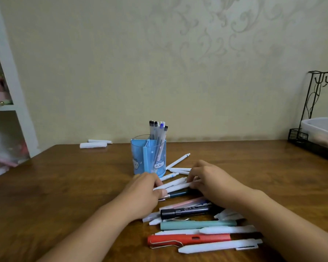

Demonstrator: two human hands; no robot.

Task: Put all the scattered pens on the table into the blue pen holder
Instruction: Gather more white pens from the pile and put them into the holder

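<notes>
The blue pen holder [149,157] stands upright at the table's middle, with several clear pens [157,130] sticking out of it. Just in front of it, my left hand [143,191] and my right hand [206,178] each grip one end of a small bunch of white pens [175,185] lying on the wood. A dark teal pen [179,193] lies under that bunch. Nearer to me lie a black marker [186,212], a pale green pen [197,224], a red pen [189,239] and several white pens [220,246]. More white pens [178,161] rest right of the holder.
The wooden table [64,186] meets a patterned wall at the back. Two white rolled items [95,144] lie at the far left edge. A black wire rack [314,129] holding a white tub stands at the far right. White shelves [6,103] are on the left.
</notes>
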